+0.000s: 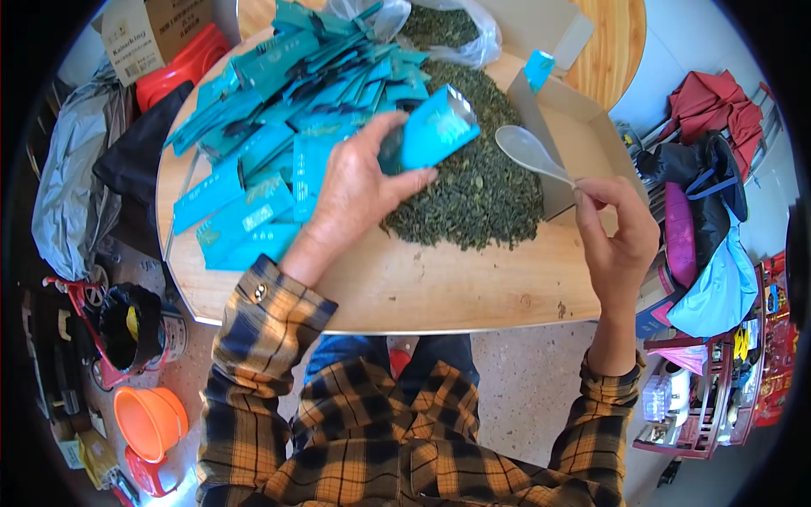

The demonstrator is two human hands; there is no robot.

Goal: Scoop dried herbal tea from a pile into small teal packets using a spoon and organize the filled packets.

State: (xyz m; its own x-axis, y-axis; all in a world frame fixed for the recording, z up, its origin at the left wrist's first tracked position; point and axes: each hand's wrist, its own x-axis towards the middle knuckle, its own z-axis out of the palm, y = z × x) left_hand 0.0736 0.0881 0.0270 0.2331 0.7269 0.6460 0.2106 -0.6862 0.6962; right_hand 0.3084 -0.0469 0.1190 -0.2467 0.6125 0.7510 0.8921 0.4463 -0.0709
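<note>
My left hand point(361, 177) grips a teal foil sachet point(440, 130) between thumb and fingers, its mouth gaping towards the upper right. Between the fingertips of my right hand point(618, 231) is the handle of a translucent plastic spoon point(524, 147), its bowl over the right side of a heap of dried, rolled tea leaves point(488, 209). Whether the spoon carries any leaf is hard to see. Many flat teal sachets point(329, 82) lie piled left of the heap, some under my left wrist. An open cardboard box point(602, 142) stands right of the leaves, with another teal sachet point(539, 68) at its wall.
Behind the heap sits a clear plastic bag point(485, 47) holding more leaves. The wooden table's point(443, 291) front edge runs close to my body. On the floor at left are an orange bucket point(142, 424) and a black-lined bin point(130, 326). A cluttered rack point(697, 393) stands at right.
</note>
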